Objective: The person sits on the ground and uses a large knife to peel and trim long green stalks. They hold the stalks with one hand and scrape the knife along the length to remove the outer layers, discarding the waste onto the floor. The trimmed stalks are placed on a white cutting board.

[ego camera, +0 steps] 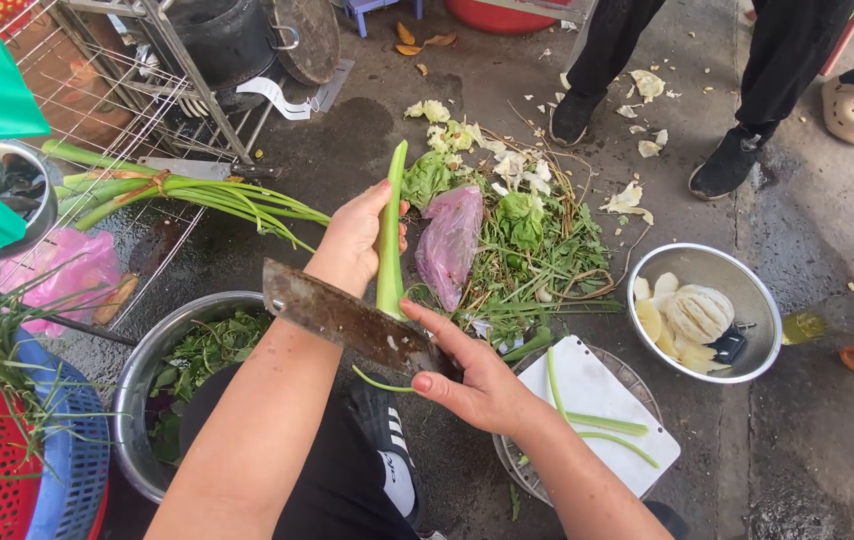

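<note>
My left hand point(355, 238) grips a long pale green vegetable stalk point(391, 225), holding it upright over the wet ground. My right hand point(475, 380) holds a dark, worn cleaver point(347, 322), its blade lying across the base of the stalk. A thin green strip point(377, 381) hangs below the blade. Below my arms sits a steel bowl point(135, 400) filled with leafy greens, and to the right a white cutting board point(597, 395) carries several peeled green strips.
A heap of vegetable scraps point(527, 250) with a purple plastic bag point(450, 243) lies ahead. A steel colander point(747, 285) holds pale peeled pieces at right. More green stalks point(187, 190) lie by a wire rack point(107, 80). Red and blue baskets point(17, 470) sit left. Another person's legs point(747, 90) stand beyond.
</note>
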